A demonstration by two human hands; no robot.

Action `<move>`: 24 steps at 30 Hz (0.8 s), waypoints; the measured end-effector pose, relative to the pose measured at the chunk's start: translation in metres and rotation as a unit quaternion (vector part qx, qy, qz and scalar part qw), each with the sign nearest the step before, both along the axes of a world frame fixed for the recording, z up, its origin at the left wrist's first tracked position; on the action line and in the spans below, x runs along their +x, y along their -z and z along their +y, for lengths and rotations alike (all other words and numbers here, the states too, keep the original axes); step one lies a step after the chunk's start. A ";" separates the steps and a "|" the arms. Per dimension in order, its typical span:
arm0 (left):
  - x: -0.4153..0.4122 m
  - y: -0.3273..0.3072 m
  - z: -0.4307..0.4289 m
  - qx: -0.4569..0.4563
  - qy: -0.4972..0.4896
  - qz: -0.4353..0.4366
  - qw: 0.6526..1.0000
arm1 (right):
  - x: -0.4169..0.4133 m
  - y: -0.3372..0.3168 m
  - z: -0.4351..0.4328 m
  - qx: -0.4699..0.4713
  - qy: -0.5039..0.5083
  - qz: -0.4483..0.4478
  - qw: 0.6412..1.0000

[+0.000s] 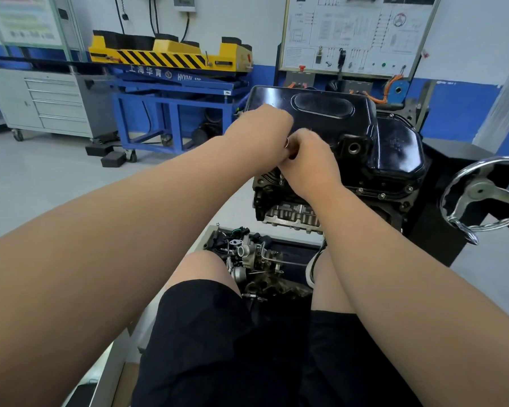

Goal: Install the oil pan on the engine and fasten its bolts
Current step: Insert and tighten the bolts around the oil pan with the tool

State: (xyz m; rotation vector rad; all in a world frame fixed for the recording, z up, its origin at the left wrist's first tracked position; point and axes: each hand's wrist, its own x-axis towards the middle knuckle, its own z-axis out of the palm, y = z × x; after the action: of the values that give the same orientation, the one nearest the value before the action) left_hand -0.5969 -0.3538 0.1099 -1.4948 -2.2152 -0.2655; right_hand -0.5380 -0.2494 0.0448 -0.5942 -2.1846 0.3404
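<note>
Fingers of the left hand (262, 121) and right hand (306, 160) curl close together with a small shiny bit (287, 143) between them. I cannot tell which hand holds it. The black oil pan (350, 124) sits on the engine (291, 212), just under and behind the fingers.

the oil pan (335, 124) is black metal, glossy and smooth, with a duller, dusty-looking oval recess. the engine (291, 214) under it shows rough, matt grey cast metal. the handwheel (482, 195) is bright polished metal. the shorts (232, 333) are matt black cloth. the lift table (171, 92) is blue painted metal.
</note>
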 end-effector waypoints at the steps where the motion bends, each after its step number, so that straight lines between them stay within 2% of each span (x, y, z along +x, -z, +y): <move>1: 0.001 -0.001 -0.001 -0.017 0.009 0.029 0.999 | 0.001 -0.002 0.001 -0.001 -0.024 0.003 1.000; 3: -0.003 -0.002 -0.003 -0.040 0.024 0.086 0.995 | 0.003 -0.005 0.003 -0.020 -0.072 -0.021 0.997; 5: -0.006 -0.003 -0.002 -0.036 0.029 0.114 0.992 | 0.004 -0.003 0.003 -0.025 -0.077 -0.041 0.996; 7: -0.006 -0.002 -0.003 -0.021 0.008 0.094 0.995 | 0.004 -0.001 0.004 -0.017 -0.054 -0.020 0.998; 11: 0.002 0.004 0.002 0.016 -0.016 -0.021 1.000 | 0.000 0.000 0.003 -0.028 0.010 -0.006 1.000; 15: 0.006 0.004 0.005 -0.002 0.029 0.070 0.997 | 0.002 0.001 0.006 -0.035 -0.040 -0.021 0.998; 18: -0.001 0.001 0.002 0.002 0.046 0.082 0.996 | 0.004 -0.002 0.009 0.007 -0.033 -0.037 0.999; 24: -0.001 0.009 0.003 0.058 0.012 -0.039 0.997 | -0.002 0.002 0.003 0.033 0.042 -0.035 0.998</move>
State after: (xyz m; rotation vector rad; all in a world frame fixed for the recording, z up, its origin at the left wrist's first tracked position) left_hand -0.5983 -0.3512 0.1013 -1.4715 -2.2029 -0.4601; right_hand -0.5401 -0.2463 0.0431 -0.6688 -2.2211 0.2050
